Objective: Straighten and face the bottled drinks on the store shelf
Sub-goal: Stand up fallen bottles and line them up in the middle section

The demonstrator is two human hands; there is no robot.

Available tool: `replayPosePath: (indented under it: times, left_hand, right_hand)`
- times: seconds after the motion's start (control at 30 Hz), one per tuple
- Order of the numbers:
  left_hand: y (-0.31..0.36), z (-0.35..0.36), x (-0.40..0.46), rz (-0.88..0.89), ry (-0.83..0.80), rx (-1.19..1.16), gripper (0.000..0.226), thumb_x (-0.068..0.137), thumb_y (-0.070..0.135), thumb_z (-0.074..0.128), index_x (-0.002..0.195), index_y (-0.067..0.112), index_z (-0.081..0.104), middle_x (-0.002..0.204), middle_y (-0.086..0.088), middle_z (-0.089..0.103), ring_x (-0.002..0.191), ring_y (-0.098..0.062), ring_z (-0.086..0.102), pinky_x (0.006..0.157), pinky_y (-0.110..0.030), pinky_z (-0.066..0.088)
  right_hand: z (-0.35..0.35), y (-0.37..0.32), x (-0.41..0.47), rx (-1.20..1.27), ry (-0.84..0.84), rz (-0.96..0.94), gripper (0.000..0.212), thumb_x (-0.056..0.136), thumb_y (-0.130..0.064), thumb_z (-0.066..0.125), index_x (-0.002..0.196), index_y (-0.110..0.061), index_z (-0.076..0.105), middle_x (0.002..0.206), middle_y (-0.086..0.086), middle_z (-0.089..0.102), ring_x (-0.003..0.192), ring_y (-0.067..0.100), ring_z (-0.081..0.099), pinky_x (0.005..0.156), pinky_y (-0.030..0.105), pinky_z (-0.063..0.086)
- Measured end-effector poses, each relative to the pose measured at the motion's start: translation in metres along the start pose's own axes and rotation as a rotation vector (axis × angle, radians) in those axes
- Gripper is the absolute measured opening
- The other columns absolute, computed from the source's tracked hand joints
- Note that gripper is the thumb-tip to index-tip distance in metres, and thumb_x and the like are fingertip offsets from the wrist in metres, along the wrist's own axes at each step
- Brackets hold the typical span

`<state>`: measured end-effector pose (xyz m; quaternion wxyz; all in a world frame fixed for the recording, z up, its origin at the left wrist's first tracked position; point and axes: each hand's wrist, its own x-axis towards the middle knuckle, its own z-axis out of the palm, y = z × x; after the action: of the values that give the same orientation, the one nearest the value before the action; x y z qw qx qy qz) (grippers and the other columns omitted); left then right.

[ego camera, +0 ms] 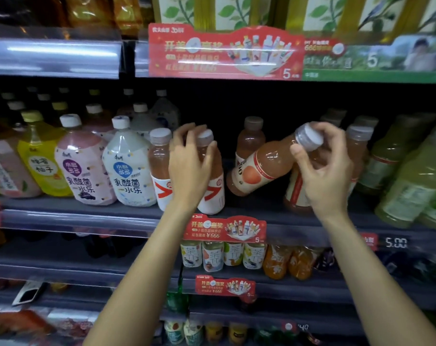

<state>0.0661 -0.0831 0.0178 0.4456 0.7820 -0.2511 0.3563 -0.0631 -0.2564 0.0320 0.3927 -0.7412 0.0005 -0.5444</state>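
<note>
Nearest to the camera, two bare forearms reach up to the middle shelf (92,216). The left hand (188,168) is curled around an upright juice bottle (213,186) at the shelf front, fingers wrapped at its neck below the white cap; the bottle stands straight and its red-and-white label faces out. Just beside it on the left stands a second bottle (160,171) of the same kind, also upright. The right hand (321,171) pinches the cap of a tilted bottle (266,166), thumb on one side and fingers over the top; this bottle leans strongly to the right, its base toward the gap in the middle and its label turned sideways. Whether the base touches the shelf I cannot tell. Behind it one more juice bottle (249,141) stands deeper on the shelf, and to the far right there are green drinks (411,186). I judge the tilted bottle is the risk: it is held only by the cap, so it can swing or slip from the fingers, fall on the shelf and knock the bottle partly hidden behind the right hand, or roll off the edge. If it is set down too fast, the label may also stay turned away.
</note>
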Motion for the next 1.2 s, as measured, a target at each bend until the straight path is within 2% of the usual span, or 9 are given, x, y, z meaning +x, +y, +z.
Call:
replayPosePath:
  times: [0.17,0.3,0.43,0.5,0.7,0.8,0.9,1.07,1.2]
  left_hand:
    - [0.003,0.007,-0.005,0.025,-0.004,0.071,0.038,0.091,0.022,0.059,0.127,0.012,0.056,0.132,-0.014,0.049,0.119,-0.03,0.044,0.096,-0.037,0.04]
    - [0.031,0.016,-0.038,0.237,0.113,0.052,0.041,0.089,0.02,0.062,0.127,0.005,0.054,0.133,-0.019,0.047,0.124,-0.031,0.039,0.105,-0.037,0.033]
    - [0.074,0.061,-0.07,0.133,-0.458,-0.203,0.08,0.086,0.04,0.066,0.148,0.014,0.024,0.146,-0.009,0.036,0.132,-0.02,0.036,0.104,-0.031,0.035]
    - [0.08,0.085,-0.078,0.021,-0.547,-0.246,0.089,0.085,0.037,0.068,0.151,0.012,0.015,0.15,-0.009,0.034,0.132,-0.022,0.04,0.102,-0.034,0.04]
    - [0.071,0.113,-0.079,-0.181,-0.438,-0.321,0.087,0.08,0.048,0.069,0.147,0.014,0.024,0.137,-0.012,0.047,0.129,-0.02,0.044,0.107,-0.029,0.037]
    - [0.07,0.12,-0.072,-0.243,-0.356,-0.049,0.093,0.08,0.056,0.064,0.15,0.017,0.018,0.14,-0.02,0.041,0.131,-0.03,0.038,0.101,-0.038,0.039]
    - [0.078,0.12,-0.066,-0.213,-0.266,0.196,0.093,0.079,0.058,0.064,0.15,0.014,0.023,0.141,-0.019,0.039,0.126,-0.037,0.04,0.089,-0.045,0.044]
    - [0.079,0.137,-0.07,-0.147,-0.147,0.035,0.063,0.086,0.021,0.068,0.136,0.013,0.031,0.135,-0.022,0.044,0.091,-0.044,0.061,0.067,-0.043,0.052]
    - [0.091,0.152,-0.076,-0.144,-0.195,-0.219,0.043,0.097,0.028,0.05,0.135,0.01,0.042,0.138,-0.01,0.041,0.117,-0.021,0.051,0.087,-0.037,0.049]
  right_hand:
    - [-0.024,0.016,0.004,-0.058,-0.039,0.033,0.034,0.088,-0.026,0.065,0.118,-0.02,0.052,0.114,0.0,0.06,0.105,0.02,0.061,0.085,0.046,0.053]
    - [-0.048,0.026,0.007,-0.128,-0.055,0.037,0.032,0.087,-0.034,0.065,0.117,-0.029,0.055,0.113,-0.008,0.063,0.104,0.016,0.062,0.081,0.048,0.053]
    - [-0.05,0.025,0.013,-0.184,-0.062,0.027,0.033,0.083,-0.033,0.068,0.113,-0.026,0.057,0.108,-0.012,0.064,0.098,0.012,0.064,0.082,0.042,0.053]
    - [-0.043,0.023,0.017,-0.26,-0.095,0.001,0.035,0.081,-0.031,0.071,0.111,-0.019,0.059,0.104,-0.008,0.066,0.094,0.011,0.064,0.083,0.032,0.052]
    - [-0.071,0.048,0.01,-0.494,-0.062,-0.027,0.05,0.084,-0.039,0.068,0.125,-0.012,0.054,0.119,0.008,0.056,0.109,0.019,0.052,0.087,0.018,0.036]
    - [-0.092,0.074,-0.003,-0.554,0.038,0.208,0.073,0.076,-0.037,0.075,0.136,-0.014,0.041,0.135,0.014,0.041,0.125,0.026,0.039,0.098,0.021,0.023]
    - [-0.093,0.098,-0.012,-0.348,-0.07,0.354,0.092,0.072,-0.035,0.08,0.143,-0.019,0.025,0.139,0.01,0.042,0.125,0.023,0.044,0.102,0.034,0.038]
    - [-0.093,0.103,-0.014,-0.302,-0.096,0.398,0.071,0.076,-0.028,0.077,0.132,-0.021,0.033,0.125,-0.004,0.056,0.106,0.011,0.057,0.087,0.025,0.045]
    - [-0.105,0.11,-0.015,-0.235,-0.151,0.33,0.065,0.079,-0.026,0.074,0.131,-0.019,0.036,0.124,-0.01,0.047,0.116,0.009,0.05,0.095,0.024,0.044]
